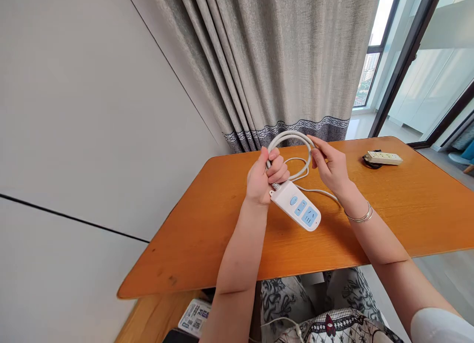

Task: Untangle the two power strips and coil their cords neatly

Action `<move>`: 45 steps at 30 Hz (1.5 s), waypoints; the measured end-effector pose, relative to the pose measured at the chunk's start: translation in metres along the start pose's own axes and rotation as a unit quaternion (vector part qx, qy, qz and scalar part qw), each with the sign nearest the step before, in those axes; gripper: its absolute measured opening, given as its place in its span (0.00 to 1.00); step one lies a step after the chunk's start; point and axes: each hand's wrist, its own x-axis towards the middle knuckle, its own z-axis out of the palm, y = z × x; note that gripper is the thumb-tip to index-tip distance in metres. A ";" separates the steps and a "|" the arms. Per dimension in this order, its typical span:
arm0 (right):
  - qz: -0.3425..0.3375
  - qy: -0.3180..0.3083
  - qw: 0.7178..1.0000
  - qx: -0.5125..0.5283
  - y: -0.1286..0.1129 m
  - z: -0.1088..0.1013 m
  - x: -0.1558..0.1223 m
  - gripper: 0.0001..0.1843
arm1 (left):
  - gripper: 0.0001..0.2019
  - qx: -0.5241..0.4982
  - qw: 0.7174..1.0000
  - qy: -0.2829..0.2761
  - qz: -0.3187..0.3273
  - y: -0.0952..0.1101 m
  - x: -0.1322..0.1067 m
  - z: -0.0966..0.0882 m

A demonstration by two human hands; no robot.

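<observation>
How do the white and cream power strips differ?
The white power strip is held by its white cord in the left hand; the cream power strip rests on the table. The white power strip has blue panels; the cream power strip, with a black cord against it, shows none. Both are elongated.

A long grey cloth curtain hung behind a flat orange-brown wooden table. On the table's right side lay a small cream-coloured plastic power strip, with a black cord at one end. A smooth pale-grey wall stood on the left.
</observation>
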 end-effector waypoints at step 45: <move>0.041 -0.390 0.872 -0.292 -0.057 -0.006 -0.011 0.27 | 0.29 0.459 0.792 -0.019 0.401 -0.006 0.028 -0.053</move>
